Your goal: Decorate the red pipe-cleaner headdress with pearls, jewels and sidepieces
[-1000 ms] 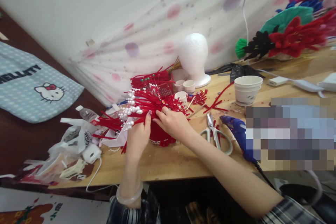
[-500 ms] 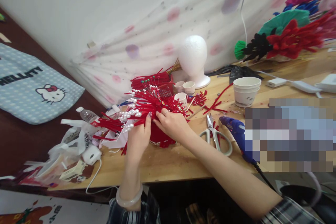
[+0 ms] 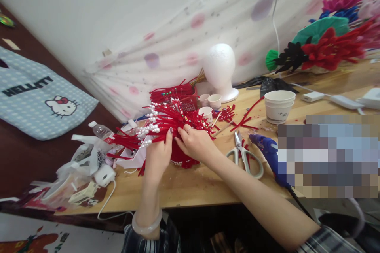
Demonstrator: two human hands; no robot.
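A red headpiece (image 3: pixel 166 118) of fuzzy strands, with white pearl beads at the tips and gold-and-coloured ornaments on top, stands on the wooden table. My left hand (image 3: pixel 158 154) grips its front left side, thumb up against the red strands. Close beside it, my right hand (image 3: pixel 196 142) has its fingers closed on the front middle of the same headpiece. What exactly lies between the fingertips is hidden. Below my hands the red base shows a row of small pearls along its edge. Scissors (image 3: pixel 241 148) with pale handles lie to the right of my right forearm.
A blue glue gun (image 3: pixel 267 150) lies right of the scissors, near a blurred-out patch. Stacked paper cups (image 3: pixel 279 104) and a white foam head (image 3: pixel 219 69) stand behind. A red basket (image 3: pixel 190 101) holds red strands. Plastic bags (image 3: pixel 80 166) and a bottle (image 3: pixel 99 129) crowd the left.
The whole view has shifted slightly, so things appear a little lower and further right. Both hands keep their hold on the headpiece, with hardly any visible finger movement.
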